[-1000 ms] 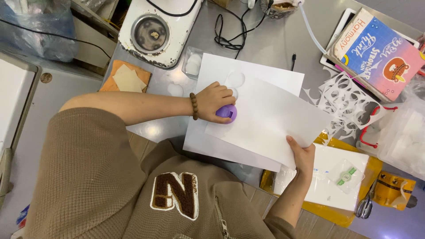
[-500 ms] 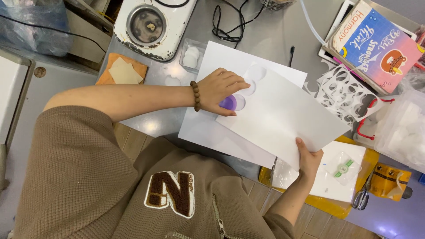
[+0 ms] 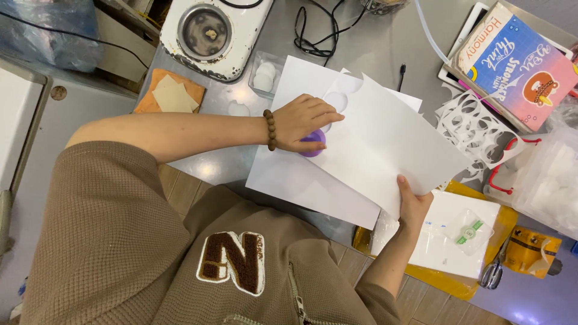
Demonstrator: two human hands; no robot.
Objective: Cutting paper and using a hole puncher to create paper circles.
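Head view: the left hand [image 3: 304, 123], with a bead bracelet [image 3: 270, 129] on its wrist, lies over a purple punch [image 3: 314, 144]. The punch sits at the left edge of the top sheet [image 3: 385, 144]. A second ago this hand was curled tightly over the punch. Now its fingers reach out flatter across the paper towards the round notches [image 3: 337, 99] on the sheet's far edge. Its grip is a loose cover, with the palm and thumb on the punch rather than closed round it.

The punch has hardly shifted along the sheet and stays just near of the notches, on paper that is still whole. I judge that the punching is mid-course, with the hand steadying paper and punch together.

The right hand [image 3: 412, 204] keeps its pinch on the near right corner of the top sheet, thumb on top, holding that corner up off the lower sheet [image 3: 301, 180]. The sheet's angle has changed little.

Both sheets lie on the grey desk [image 3: 373, 54]. To the right is a heap of scraps [image 3: 475, 129] full of round holes, and far right lies a book [image 3: 518, 60].

On the far left stands a white appliance [image 3: 211, 30], with a small tray of white discs [image 3: 265, 73] beside it. At the near right, scissors [image 3: 494, 271] lie by a white packet [image 3: 448, 241].
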